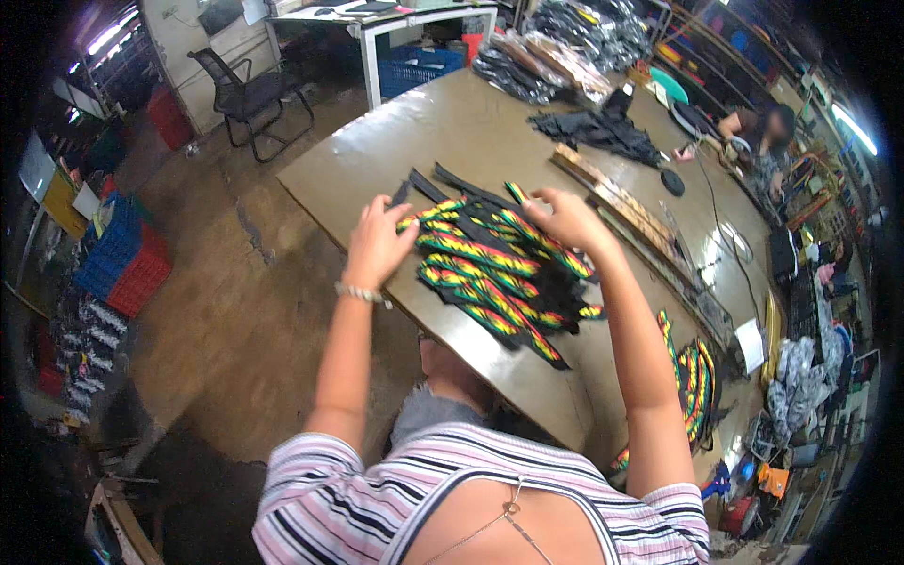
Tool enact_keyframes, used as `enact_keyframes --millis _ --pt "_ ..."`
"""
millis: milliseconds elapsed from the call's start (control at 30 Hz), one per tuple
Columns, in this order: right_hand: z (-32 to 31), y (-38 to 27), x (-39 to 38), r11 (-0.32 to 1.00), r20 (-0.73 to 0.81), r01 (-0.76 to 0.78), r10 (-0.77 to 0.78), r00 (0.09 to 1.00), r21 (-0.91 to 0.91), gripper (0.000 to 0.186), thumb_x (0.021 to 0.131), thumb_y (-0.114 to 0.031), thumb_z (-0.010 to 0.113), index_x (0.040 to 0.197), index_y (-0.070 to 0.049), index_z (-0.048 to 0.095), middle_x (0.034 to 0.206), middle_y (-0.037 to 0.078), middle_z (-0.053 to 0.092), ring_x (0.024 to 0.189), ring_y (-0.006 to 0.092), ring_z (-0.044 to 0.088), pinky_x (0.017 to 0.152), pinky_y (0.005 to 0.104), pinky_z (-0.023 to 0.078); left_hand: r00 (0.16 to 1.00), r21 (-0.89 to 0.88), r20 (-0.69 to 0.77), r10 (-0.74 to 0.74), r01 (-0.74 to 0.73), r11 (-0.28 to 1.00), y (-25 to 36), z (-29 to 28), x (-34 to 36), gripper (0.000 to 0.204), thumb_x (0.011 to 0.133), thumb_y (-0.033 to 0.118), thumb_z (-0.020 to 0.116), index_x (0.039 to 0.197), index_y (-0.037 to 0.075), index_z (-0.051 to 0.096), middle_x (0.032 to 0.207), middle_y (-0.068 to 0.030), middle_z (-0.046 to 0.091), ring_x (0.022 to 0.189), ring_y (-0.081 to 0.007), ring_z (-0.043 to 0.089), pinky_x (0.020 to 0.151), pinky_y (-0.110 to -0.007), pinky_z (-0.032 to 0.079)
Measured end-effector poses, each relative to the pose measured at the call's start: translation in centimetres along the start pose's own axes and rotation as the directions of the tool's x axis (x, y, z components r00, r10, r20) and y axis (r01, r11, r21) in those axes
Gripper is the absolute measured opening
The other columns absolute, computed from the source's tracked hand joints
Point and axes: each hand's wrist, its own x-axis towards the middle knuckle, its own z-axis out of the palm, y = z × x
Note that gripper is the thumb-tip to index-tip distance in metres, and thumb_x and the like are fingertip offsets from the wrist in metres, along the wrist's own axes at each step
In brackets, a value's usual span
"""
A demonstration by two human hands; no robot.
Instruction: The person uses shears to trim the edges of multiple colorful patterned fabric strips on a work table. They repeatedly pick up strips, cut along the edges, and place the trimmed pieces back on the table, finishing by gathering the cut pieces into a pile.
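Note:
A pile of fabric straps (480, 264), black with a red, yellow and green pattern, lies on the table near its left edge. My left hand (375, 245) is at the pile's left end, fingers apart, with the thumb beside a strap's tip. On the upper right of the pile, my right hand (568, 223) has its fingers curled onto a patterned strap (515, 192) whose end sticks out past them. Plain black strap ends (428, 185) poke out at the top between both hands. The undersides of my right fingers are hidden.
The brown table (424, 127) carries a second strap bundle (697, 386) by my right forearm, a long wooden bar (631, 212), black fabric (603, 132) and plastic-wrapped packs (556, 66). Another person (767, 137) is at the far right. A chair (250, 99) and crates (122, 254) stand left.

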Motion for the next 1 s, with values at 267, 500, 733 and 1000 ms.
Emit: enact_keyframes --millis 267,500,733,1000 --pt "5.3 10.5 5.3 0.999 0.106 -0.043 0.041 0.993 0.018 0.046 0.081 -0.040 0.070 0.110 -0.003 0.071 0.103 0.022 0.069 0.099 0.0358 0.066 0.090 0.0415 0.051 0.925 0.002 0.376 0.053 -0.058 0.998 -4.9 1.1 5.5 0.022 0.082 0.024 0.068 0.096 0.006 0.066 0.100 -0.0123 0.064 0.098 -0.0313 0.061 0.082 -0.042 0.050" --pt "7.1 9.6 10.2 0.995 0.168 0.021 -0.038 0.985 0.101 0.039 0.083 -0.037 0.070 0.105 -0.005 0.072 0.101 0.021 0.070 0.098 0.0376 0.066 0.088 0.0428 0.051 0.909 -0.157 -0.039 0.415 -0.416 0.896 5.5 -3.2 2.7 0.015 0.081 0.015 0.065 0.094 0.008 0.065 0.096 -0.0119 0.063 0.095 -0.0303 0.061 0.082 -0.042 0.051" --pt "7.7 2.7 12.8 0.962 0.022 0.271 -0.272 0.962 0.030 0.055 0.090 -0.054 0.056 0.103 -0.002 0.071 0.106 0.024 0.067 0.105 0.0389 0.062 0.092 0.0466 0.049 0.929 -0.150 0.077 0.361 -0.347 0.926 11.2 4.8 -8.3 0.035 0.085 0.026 0.063 0.118 0.019 0.063 0.131 -0.0130 0.047 0.133 -0.0332 0.037 0.112 -0.058 0.022" --pt "8.6 -4.3 13.3 0.905 0.271 0.401 -0.355 0.895 -0.140 0.033 0.075 -0.031 0.078 0.091 -0.002 0.073 0.088 0.018 0.071 0.082 0.0356 0.068 0.075 0.0425 0.054 0.914 -0.248 0.139 0.382 -0.341 0.907 11.9 5.8 -7.5 0.069 0.089 0.032 0.059 0.150 0.018 0.030 0.152 -0.0140 0.031 0.147 -0.0364 0.016 0.113 -0.068 0.005"
